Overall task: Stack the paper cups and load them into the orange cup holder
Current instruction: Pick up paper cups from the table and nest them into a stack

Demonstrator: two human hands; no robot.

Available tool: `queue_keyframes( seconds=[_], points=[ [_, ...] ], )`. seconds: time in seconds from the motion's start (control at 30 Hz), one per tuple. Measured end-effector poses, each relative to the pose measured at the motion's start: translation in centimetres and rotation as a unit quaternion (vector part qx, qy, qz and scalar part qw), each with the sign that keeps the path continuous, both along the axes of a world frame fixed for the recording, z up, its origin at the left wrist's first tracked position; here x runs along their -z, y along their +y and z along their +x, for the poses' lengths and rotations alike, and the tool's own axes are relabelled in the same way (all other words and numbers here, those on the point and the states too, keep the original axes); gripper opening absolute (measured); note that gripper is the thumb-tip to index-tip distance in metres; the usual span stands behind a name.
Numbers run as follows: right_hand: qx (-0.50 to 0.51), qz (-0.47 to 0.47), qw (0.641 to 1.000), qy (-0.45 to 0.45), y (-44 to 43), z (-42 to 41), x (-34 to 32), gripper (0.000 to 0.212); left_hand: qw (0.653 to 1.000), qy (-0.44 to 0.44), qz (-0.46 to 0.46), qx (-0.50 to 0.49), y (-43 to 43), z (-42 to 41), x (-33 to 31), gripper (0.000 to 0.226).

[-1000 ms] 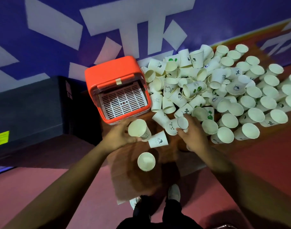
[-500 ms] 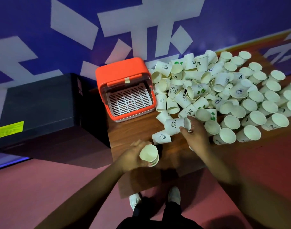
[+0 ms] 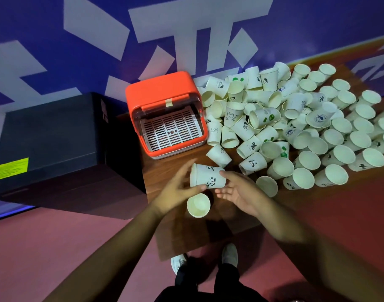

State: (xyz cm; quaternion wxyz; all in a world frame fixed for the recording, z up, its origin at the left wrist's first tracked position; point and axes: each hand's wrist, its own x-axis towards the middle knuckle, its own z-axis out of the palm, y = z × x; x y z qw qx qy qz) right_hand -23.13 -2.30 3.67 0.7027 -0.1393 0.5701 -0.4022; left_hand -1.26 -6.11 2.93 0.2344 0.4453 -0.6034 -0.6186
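At the bottom of the view 2 shoes (image 3: 229,255) stand on the pink floor (image 3: 56,247), just at the near edge of the wooden counter (image 3: 178,234). The near strip of counter is bare wood, open room on both sides of the arms.

Above it, 1 upright paper cup (image 3: 198,205) stands alone, mouth up, just below the hands. The left hand (image 3: 178,188) and right hand (image 3: 239,190) hold 1 panda-print cup (image 3: 206,176) between them, lying sideways with its mouth toward the left. The left grip has fingers closed on the mouth end; the right grip has fingertips on the base end, palm open.

Right of the right hand, a cup (image 3: 267,185) stands near the counter's front edge, and past it the pile of paper cups (image 3: 295,127) covers the counter to the wall, too many to count, some upright, some tipped.

Farther left, 1 orange cup holder (image 3: 160,92) sits at the counter's left edge, its white slotted tray (image 3: 171,129) showing no cups. A black box (image 3: 47,127) lies beside it. The blue wall (image 3: 186,29) closes the back.
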Motion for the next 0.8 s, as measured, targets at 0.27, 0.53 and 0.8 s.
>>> queue_keyframes(
  seconds=[0.27, 0.53, 0.8],
  points=[
    [-0.093, 0.014, 0.95, 0.296, -2.3, 0.8, 2.8, 0.043, 0.997, -0.074, -0.03, -0.002, -0.3, 3.4, -0.8, 0.073],
    [-0.169, 0.013, 0.833, 0.527, -4.4, 1.1, 6.8, 0.052, 0.938, -0.257, -0.176, 0.151, 1.7, 2.6, 2.9, 0.087],
    [-0.205, -0.026, 0.802, 0.56, -5.2, 0.4, 9.1, 0.025, 0.948, -0.24, -0.135, 0.158, 1.8, 1.5, 7.8, 0.093]
  ],
)
